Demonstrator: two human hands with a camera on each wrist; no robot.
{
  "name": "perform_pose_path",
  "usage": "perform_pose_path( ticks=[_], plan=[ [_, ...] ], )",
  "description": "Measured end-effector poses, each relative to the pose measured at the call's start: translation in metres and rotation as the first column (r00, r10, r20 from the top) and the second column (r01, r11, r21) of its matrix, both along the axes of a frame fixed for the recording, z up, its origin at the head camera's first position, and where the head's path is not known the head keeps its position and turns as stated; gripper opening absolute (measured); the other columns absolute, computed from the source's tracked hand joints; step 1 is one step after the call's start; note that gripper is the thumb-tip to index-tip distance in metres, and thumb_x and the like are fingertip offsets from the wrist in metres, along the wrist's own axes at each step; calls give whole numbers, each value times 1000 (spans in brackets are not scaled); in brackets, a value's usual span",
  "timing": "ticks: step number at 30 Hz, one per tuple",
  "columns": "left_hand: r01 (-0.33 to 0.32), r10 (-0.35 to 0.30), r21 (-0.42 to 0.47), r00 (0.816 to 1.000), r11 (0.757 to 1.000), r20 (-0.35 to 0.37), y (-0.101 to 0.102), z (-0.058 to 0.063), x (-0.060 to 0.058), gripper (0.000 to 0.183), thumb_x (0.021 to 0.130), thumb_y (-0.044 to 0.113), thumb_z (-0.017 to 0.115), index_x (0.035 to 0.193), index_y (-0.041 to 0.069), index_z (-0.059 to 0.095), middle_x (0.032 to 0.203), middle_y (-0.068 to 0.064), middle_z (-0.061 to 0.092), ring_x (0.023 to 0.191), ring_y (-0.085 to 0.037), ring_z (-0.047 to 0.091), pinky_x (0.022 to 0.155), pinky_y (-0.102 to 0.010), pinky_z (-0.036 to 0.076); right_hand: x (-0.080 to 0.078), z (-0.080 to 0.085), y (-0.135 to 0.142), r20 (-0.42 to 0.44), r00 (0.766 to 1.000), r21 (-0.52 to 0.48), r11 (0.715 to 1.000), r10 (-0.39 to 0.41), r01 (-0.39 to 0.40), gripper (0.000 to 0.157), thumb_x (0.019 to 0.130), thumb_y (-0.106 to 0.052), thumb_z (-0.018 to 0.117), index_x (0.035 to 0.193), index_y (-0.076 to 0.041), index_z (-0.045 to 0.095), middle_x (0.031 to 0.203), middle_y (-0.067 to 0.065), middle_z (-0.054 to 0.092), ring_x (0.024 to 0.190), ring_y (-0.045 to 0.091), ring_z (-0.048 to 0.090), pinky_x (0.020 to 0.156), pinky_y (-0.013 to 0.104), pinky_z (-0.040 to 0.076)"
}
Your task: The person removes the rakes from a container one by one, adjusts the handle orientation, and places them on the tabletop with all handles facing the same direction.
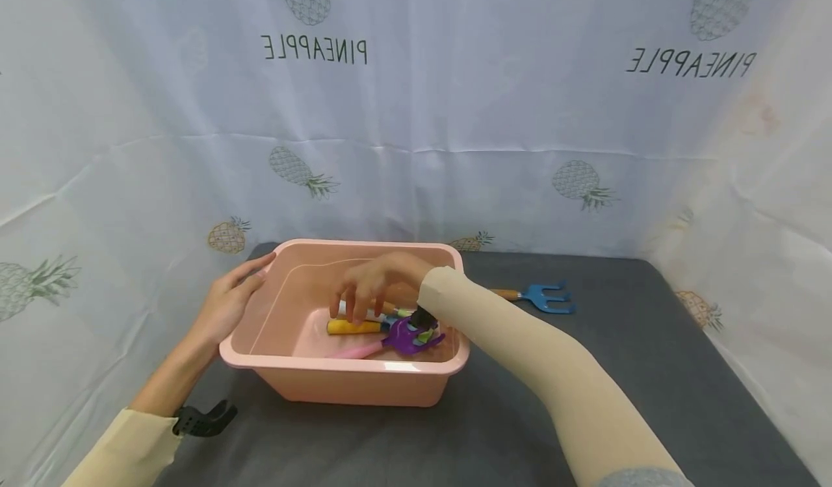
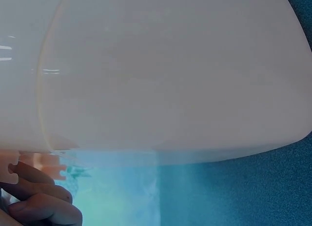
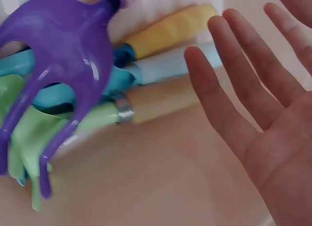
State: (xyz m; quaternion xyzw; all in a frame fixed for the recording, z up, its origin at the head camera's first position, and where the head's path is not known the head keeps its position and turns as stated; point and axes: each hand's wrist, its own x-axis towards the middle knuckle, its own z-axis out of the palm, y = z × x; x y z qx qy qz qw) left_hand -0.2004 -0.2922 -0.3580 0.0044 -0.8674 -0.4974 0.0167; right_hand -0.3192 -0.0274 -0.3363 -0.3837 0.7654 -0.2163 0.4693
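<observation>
A pink plastic basin [image 1: 344, 384] stands on the dark tabletop. My left hand [image 1: 227, 306] grips its left rim near the far corner; bent fingers [image 2: 46, 201] show beside the rim in the left wrist view. My right hand [image 1: 373, 285] hovers inside the basin with spread fingers, holding nothing. Below it lie several small garden tools in a pile. On top is a purple hand fork [image 3: 63, 50] with a pink handle [image 1: 360, 350]. Under it show a yellow handle [image 3: 170, 30], a whitish handle [image 3: 163, 67] and a light green fork [image 3: 36, 138] with a wooden handle [image 3: 163, 100].
To the right of the basin, a blue hand fork [image 1: 542, 298] with an orange handle lies on the dark tabletop [image 1: 650, 371], partly behind my right forearm. A white curtain [image 1: 455, 111] with pineapple prints hangs behind and at both sides.
</observation>
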Motion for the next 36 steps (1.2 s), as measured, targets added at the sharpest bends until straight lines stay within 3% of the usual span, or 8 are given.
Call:
perform_pose_path(
  ticks=[5, 8, 12, 15, 18, 28, 32, 36],
  plan=[
    [6, -6, -9, 1000, 1000, -9, 0, 0, -1, 57, 112, 45, 39, 163, 22, 35, 164, -20, 38, 108, 6, 60, 80, -15, 54, -2, -14, -4, 68, 997, 57, 998, -27, 23, 58, 80, -12, 78, 136, -21, 67, 137, 10, 63, 111, 23, 62, 103, 49, 54],
    [6, -6, -5, 1000, 1000, -3, 2, -1, -1, 57, 112, 45, 39, 163, 22, 35, 165, -20, 37, 118, -5, 60, 81, -15, 54, -2, -21, -6, 84, 996, 82, 996, -23, 16, 59, 80, -10, 78, 137, -20, 67, 129, 9, 67, 102, 27, 61, 93, 44, 55],
    [5, -5, 18, 1000, 1000, -6, 4, 0, -1, 56, 112, 44, 40, 163, 21, 36, 164, -20, 39, 110, 4, 60, 81, -15, 54, -1, -26, -7, 85, 996, 105, 994, -32, 23, 60, 80, -7, 78, 137, -19, 66, 124, 8, 68, 96, 26, 60, 88, 43, 53],
    [5, -4, 18, 1000, 1000, -17, 2, 0, 0, 56, 112, 43, 40, 163, 20, 36, 163, -21, 40, 101, 14, 57, 81, -14, 54, 0, -28, -7, 88, 996, 117, 993, -33, 22, 60, 80, -6, 77, 137, -20, 65, 124, 7, 68, 97, 23, 61, 98, 48, 54],
    [1, -1, 9, 1000, 1000, -19, 0, 0, 0, 55, 112, 42, 40, 163, 20, 36, 163, -21, 39, 100, 15, 56, 80, -14, 54, 0, -31, -8, 101, 995, 121, 993, -20, 8, 59, 80, -7, 77, 137, -21, 66, 126, 7, 68, 97, 24, 63, 103, 52, 53],
    [-6, 6, -7, 1000, 1000, -30, 1, 1, 0, 55, 112, 43, 40, 162, 20, 38, 162, -21, 41, 100, 14, 56, 80, -14, 53, -2, -39, -9, 111, 994, 185, 982, 7, -27, 59, 79, -1, 76, 135, -18, 68, 115, 5, 71, 95, 15, 65, 106, 45, 53],
    [-5, 4, -4, 999, 1000, -32, 1, 1, 0, 55, 112, 42, 41, 162, 20, 38, 162, -22, 41, 100, 14, 56, 80, -14, 53, -5, -44, -9, 106, 993, 190, 980, 47, -67, 56, 79, -2, 77, 131, -20, 70, 111, 5, 68, 91, 15, 63, 101, 40, 56],
    [-3, 3, -10, 999, 1000, -32, 1, 0, 0, 55, 112, 42, 40, 162, 20, 38, 162, -22, 41, 100, 13, 56, 80, -14, 53, -6, -50, -13, 87, 991, 189, 975, 99, -114, 53, 80, 1, 77, 129, -21, 71, 106, 5, 66, 85, 15, 63, 86, 35, 60]
  ],
)
